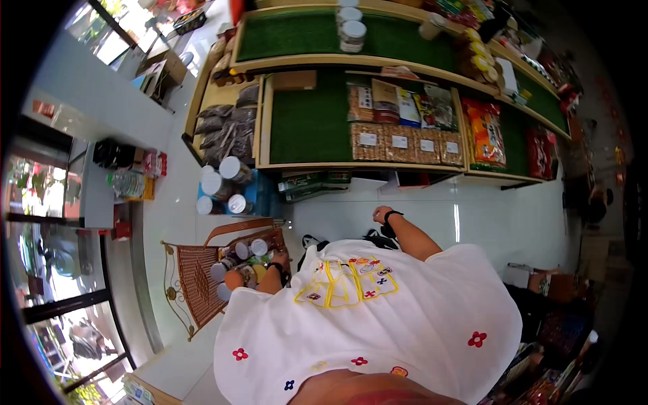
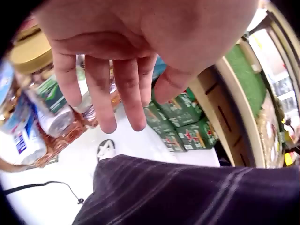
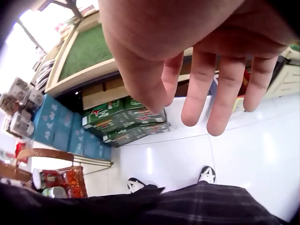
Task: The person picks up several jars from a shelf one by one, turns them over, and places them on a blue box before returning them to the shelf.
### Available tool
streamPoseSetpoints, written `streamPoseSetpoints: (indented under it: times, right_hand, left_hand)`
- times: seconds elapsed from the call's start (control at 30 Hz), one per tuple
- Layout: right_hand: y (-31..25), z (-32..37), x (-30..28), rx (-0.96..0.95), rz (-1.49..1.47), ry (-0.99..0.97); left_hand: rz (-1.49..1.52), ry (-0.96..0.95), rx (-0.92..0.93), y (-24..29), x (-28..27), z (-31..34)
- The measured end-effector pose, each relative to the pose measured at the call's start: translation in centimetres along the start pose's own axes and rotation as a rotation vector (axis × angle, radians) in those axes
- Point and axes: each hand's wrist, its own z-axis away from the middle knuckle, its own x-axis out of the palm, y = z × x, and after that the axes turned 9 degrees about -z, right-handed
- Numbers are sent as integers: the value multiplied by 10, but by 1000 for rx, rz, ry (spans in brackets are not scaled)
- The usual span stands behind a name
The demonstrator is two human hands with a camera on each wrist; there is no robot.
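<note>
Tiled floor [image 1: 351,214], head view: jars [image 1: 241,251] in wicker basket [image 1: 233,227], likely weighty, rigid, slippery; best encircled below lids [image 1: 258,247]. Left wrist: left hand [image 2: 140,33] released beside jars. Right wrist: right hand [image 3: 159,37] relaxed, empty.

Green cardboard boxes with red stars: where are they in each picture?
Head view: green cardboard boxes near the middle.
Left wrist view: just right of the middle.
Right wrist view: left of the middle.
Landmark in all three: the wooden shelf with green lining.
</note>
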Motion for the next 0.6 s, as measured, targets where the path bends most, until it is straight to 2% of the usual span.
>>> streamPoseSetpoints:
  times: [0.03,0.07,0.13,0.17,0.3,0.37,0.4,0.43,0.47,0.5,0.57,0.6]
  right_hand:
    - [29,3,0,17,25,34]
    - [46,19,-8,108,-122,31]
    - [98,36,-9,140,-364,121]
    - [121,46,-11,154,-474,145]
    - [227,81,7,300,-694,298]
    - [353,40,64,413,-167,72]
    - [360,50,68,411,-169,69]
    - [362,64,67,520,-261,-25]
    - [366,72,63,627,-349,-121]
    - [380,68,64,622,-337,-126]
    - [416,48,69,207,-95,-90]
    - [368,74,46,225,-271,30]
  left_hand:
    - [-208,-120,26,-6,14,-16]
    - [-235,-129,13,13,4,-6]
    - [-289,-147,-11,65,-34,30]
    - [-302,-147,-7,85,-43,21]
    - [471,-16,-140,139,-57,-17]
    - [861,60,-214,167,-55,-36]
    - [902,101,-145,157,-37,-77]
    - [795,100,-117,176,-54,-82]
    - [918,181,-29,191,-61,-89]
    - [888,211,-29,210,-74,-91]
    - [877,303,68,243,-89,-95]
    - [809,274,68,262,-104,-84]
